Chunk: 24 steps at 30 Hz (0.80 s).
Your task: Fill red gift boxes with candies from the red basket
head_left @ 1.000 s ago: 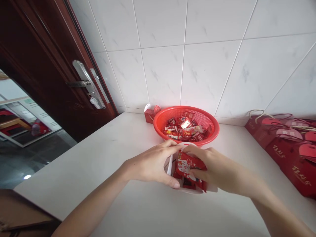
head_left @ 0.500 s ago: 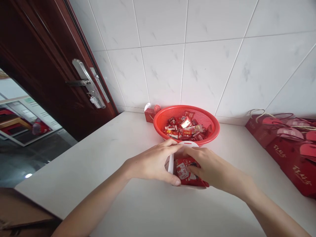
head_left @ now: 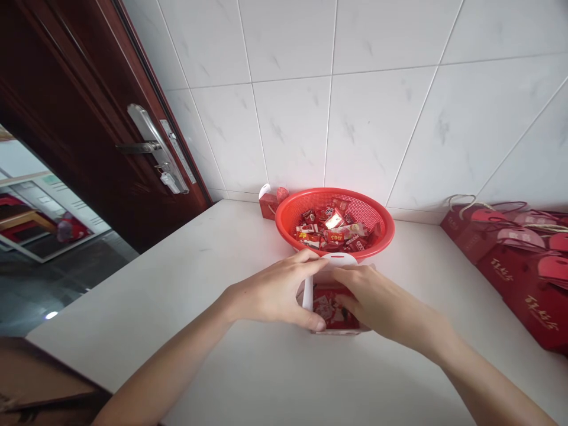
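Note:
A small open gift box [head_left: 337, 332] with white inner flaps stands on the white table in front of the basket. My left hand [head_left: 270, 294] grips its left side, with the thumb at the near corner and the fingers at the far edge. A shiny red packet with white print [head_left: 325, 309] lies down inside the box. My right hand [head_left: 384, 302] reaches in from the right, its bent fingers against the packet. Some fingertips are hidden. Just behind stands a red plastic basket [head_left: 290, 231] holding several wrapped candies [head_left: 335, 236].
A small red box [head_left: 267, 207] stands by the wall, left of the basket. Several red gift bags with rope handles [head_left: 501, 266] line the right side. A brown cardboard box [head_left: 39, 378] is at lower left, and a dark red door [head_left: 89, 89] stands beyond the table.
The red packet has gone lower into the gift box, pressed by my right hand, and the box's near rim now shows. My left hand has stayed in place.

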Tool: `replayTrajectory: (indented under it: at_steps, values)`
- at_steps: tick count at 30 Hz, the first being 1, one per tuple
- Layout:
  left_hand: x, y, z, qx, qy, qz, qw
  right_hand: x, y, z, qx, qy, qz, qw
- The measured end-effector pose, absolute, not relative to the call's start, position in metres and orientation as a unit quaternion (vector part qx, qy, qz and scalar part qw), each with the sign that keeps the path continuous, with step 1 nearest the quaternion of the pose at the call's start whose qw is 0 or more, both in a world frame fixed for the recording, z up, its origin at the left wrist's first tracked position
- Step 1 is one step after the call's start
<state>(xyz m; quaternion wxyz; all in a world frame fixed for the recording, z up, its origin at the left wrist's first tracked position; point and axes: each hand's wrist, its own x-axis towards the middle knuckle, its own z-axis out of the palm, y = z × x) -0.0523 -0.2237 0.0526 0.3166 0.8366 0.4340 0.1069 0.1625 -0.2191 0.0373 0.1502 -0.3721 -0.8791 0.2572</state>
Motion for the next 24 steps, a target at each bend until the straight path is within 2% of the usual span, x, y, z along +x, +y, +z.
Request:
replayTrajectory:
  at_steps: [9, 24]
  values:
    - [-0.05, -0.228, 0.054, 0.835, 0.435, 0.11, 0.32, 0.177, -0.222, 0.057, -0.368, -0.892, 0.243, 0.094]
    - [-0.055, -0.221, 0.053, 0.818, 0.476, 0.13, 0.295, 0.206, -0.219, 0.066, -0.391, -0.9, 0.096, 0.167]
